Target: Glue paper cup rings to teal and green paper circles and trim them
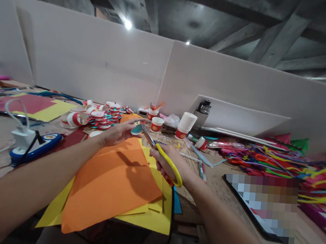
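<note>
My right hand point(168, 163) is closed around yellow-handled scissors point(163, 156), whose blades point up and left toward a small teal paper piece point(136, 130). That teal piece is pinched in my left hand point(119, 131), just above a large orange paper sheet point(113, 182). The orange sheet lies on yellow paper sheets point(155, 215) at the table's front edge. The scissor tips sit right beside the teal piece; I cannot tell if they are cutting it.
A stack of paper cups point(185, 125), single red-and-white cups point(156, 124) and a heap of cut cup pieces point(101, 117) stand behind. A power strip with a charger point(34, 145) lies left. Colourful strips point(284, 161) and a tablet point(260, 205) lie right. White boards point(99, 68) wall the back.
</note>
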A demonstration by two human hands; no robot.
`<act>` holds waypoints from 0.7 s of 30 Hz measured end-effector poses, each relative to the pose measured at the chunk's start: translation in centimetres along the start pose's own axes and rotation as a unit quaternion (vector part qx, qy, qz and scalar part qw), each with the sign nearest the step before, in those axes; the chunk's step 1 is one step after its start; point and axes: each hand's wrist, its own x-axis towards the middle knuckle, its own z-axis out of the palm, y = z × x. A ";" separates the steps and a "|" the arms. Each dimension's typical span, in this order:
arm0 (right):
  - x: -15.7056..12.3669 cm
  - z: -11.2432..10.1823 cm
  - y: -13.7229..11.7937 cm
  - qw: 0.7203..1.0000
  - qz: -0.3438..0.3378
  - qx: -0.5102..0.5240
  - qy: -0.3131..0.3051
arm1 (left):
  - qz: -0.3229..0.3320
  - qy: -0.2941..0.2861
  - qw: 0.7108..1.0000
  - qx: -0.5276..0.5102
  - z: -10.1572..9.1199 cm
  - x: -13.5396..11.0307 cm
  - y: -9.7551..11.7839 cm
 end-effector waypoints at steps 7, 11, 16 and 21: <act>0.0 -0.1 -0.5 1.000 0.015 0.008 0.000 | 0.006 -0.007 1.000 0.009 -0.1 0.1 -0.2; -0.1 0.0 -0.5 1.000 0.023 0.015 0.000 | 0.011 -0.007 1.000 0.013 -0.1 0.1 -0.4; -0.1 0.0 -0.6 0.998 0.050 0.016 -0.021 | 0.016 -0.005 1.000 0.018 -0.1 0.2 -0.5; -0.3 0.0 -1.1 0.999 0.047 0.014 -0.014 | 0.023 -0.012 0.999 0.026 -0.4 0.2 -0.8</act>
